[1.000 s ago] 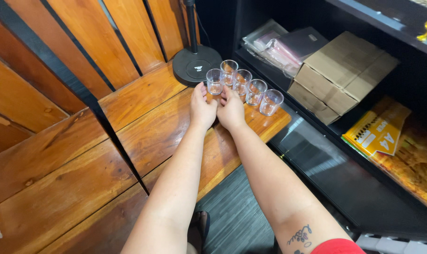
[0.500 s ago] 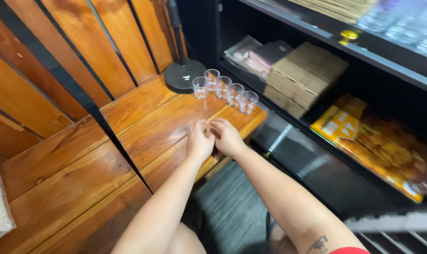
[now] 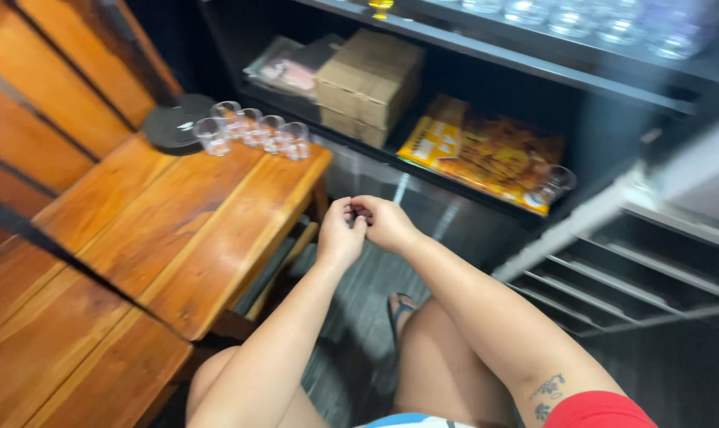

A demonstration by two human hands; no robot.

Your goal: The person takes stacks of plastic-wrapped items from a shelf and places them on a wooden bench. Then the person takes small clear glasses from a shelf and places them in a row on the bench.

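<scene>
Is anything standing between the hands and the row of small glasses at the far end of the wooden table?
Nothing visible. The left hand and right hand meet just off the table's near edge, and only bare wooden table lies between them and the small glasses, which stand beside a round black base.

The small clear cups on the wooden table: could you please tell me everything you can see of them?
The small clear cups are see-through, glass or plastic, short and blurred. About six stand upright in a tight cluster at the far corner of the wooden table, beside a round black disc. They look empty, though blur hides detail. Neither hand touches them: the left hand and right hand meet off the table's edge.
</scene>
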